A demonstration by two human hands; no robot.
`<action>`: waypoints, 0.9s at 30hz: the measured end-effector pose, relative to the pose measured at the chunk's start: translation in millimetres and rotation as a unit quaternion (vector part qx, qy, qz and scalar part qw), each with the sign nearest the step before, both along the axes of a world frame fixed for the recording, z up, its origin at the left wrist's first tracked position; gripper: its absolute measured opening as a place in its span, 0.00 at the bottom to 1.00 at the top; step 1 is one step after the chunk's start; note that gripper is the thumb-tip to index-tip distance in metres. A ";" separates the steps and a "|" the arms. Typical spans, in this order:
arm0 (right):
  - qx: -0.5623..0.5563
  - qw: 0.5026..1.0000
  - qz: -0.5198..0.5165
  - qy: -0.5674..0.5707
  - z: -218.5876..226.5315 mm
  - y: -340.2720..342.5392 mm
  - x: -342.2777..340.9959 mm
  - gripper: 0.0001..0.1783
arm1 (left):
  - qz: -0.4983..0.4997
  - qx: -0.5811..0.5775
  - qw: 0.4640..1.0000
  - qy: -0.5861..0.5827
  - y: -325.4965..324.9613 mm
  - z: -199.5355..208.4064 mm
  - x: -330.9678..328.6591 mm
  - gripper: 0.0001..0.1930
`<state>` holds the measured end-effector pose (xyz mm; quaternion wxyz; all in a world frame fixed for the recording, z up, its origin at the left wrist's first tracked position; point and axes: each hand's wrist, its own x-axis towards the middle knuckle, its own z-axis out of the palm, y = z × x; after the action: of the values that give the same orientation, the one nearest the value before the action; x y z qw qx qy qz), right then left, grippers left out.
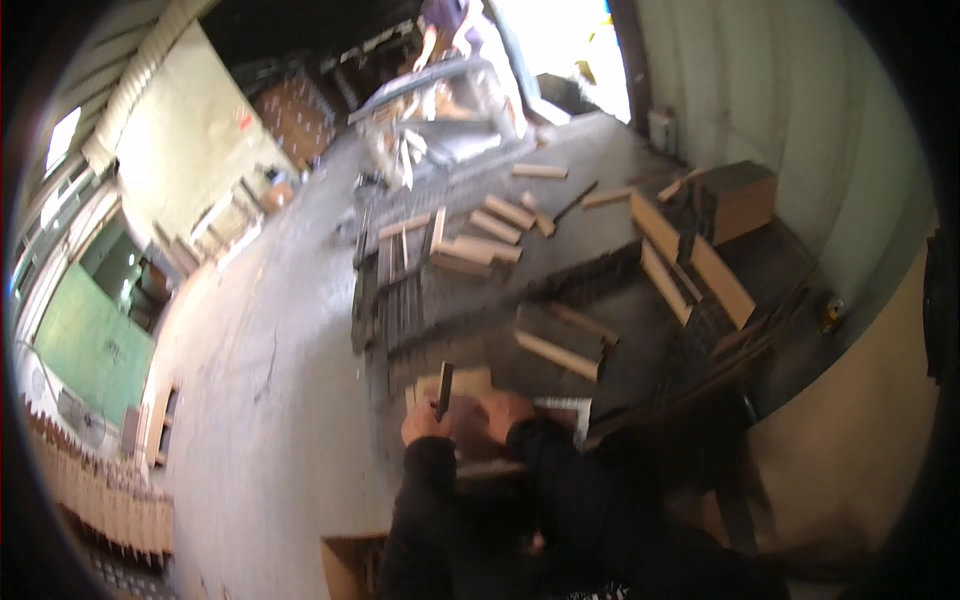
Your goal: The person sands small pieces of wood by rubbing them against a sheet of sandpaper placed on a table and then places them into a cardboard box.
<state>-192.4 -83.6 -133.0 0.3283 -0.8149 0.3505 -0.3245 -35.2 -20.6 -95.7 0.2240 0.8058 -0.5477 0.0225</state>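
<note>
My left hand (424, 426) is closed around a short dark flat strip (445, 388), which points upward and away from me; its exact kind is too small to tell. Just to its right, my right hand (504, 412) is over a brownish flat piece (465, 412), its fingers smeared by motion. Several pale wooden pieces (470, 381) lie just beyond both hands on the dark worktable (470, 330). Beside my right wrist is a light-edged, L-shaped strip (582, 420), partly hidden by the sleeve.
Several wooden boards (495, 225) lie scattered across the table farther off. Larger boards (722, 280) lean at the right, near a can (832, 314). Another person (455, 25) stands at a cluttered bench (440, 115). An open wooden box (345, 568) sits low, left of my arm.
</note>
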 end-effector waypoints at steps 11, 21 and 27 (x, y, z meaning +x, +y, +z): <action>-0.014 1.000 0.006 0.002 6.2 2.0 -5.8 0.10 | -0.065 0.001 0.984 -0.164 70.1 -37.8 -14.2 0.06; -0.003 0.999 0.007 0.033 13.4 0.6 -9.0 0.10 | -0.036 -0.063 0.962 -0.265 -0.8 -39.5 1.8 0.03; -0.026 1.000 0.010 -0.002 6.4 6.8 1.9 0.10 | -0.030 -0.009 0.976 -0.216 63.0 -35.4 -18.6 0.03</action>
<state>-190.5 -76.8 -126.5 0.3113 -0.8257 0.3332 -0.3322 -53.9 42.4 -131.1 0.1082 0.7629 -0.6070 0.1943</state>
